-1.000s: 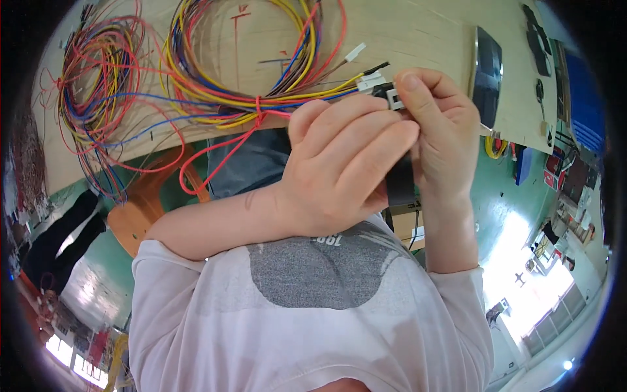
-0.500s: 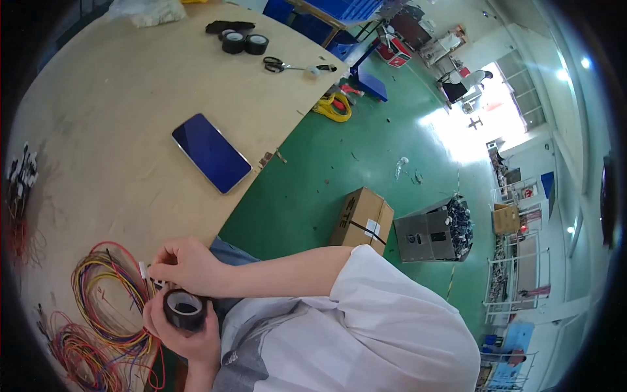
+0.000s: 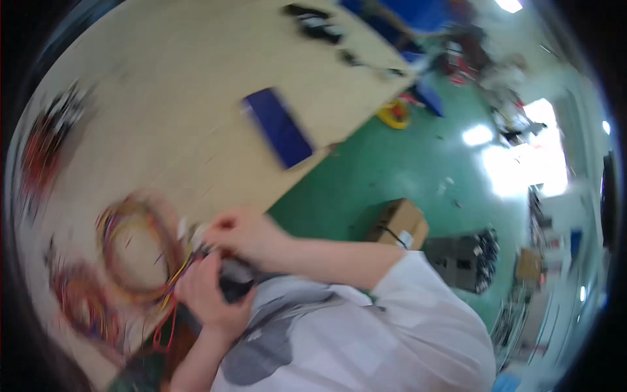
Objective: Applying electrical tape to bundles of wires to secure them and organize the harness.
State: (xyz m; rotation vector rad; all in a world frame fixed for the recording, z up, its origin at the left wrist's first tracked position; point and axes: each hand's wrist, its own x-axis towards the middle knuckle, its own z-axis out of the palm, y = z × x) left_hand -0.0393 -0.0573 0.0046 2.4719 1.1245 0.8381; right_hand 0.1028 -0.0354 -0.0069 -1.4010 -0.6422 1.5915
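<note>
A roll of black tape (image 3: 235, 282) sits in my left hand (image 3: 210, 297), whose fingers curl round it and round a bundle of coloured wires (image 3: 171, 287). My right hand (image 3: 245, 236) is just above, fingers closed in a pinch beside white connectors (image 3: 191, 234) at the wire ends. What the pinch holds is smeared by motion and cannot be made out. From my left hand the wires run left into a coil (image 3: 108, 225) lying on the table.
The wooden table (image 3: 176, 85) carries a second wire coil (image 3: 85, 307), a wire bundle (image 3: 49, 147) at the far left, a blue-screened phone (image 3: 279, 128), tape rolls (image 3: 320, 27) and scissors (image 3: 351, 59). A cardboard box (image 3: 400, 223) and a grey bin (image 3: 457, 260) stand on the green floor.
The whole view has shifted, so table and hands appear further right, and the picture is blurred. My left hand has turned the tape roll, so its open ring no longer faces up plainly.
</note>
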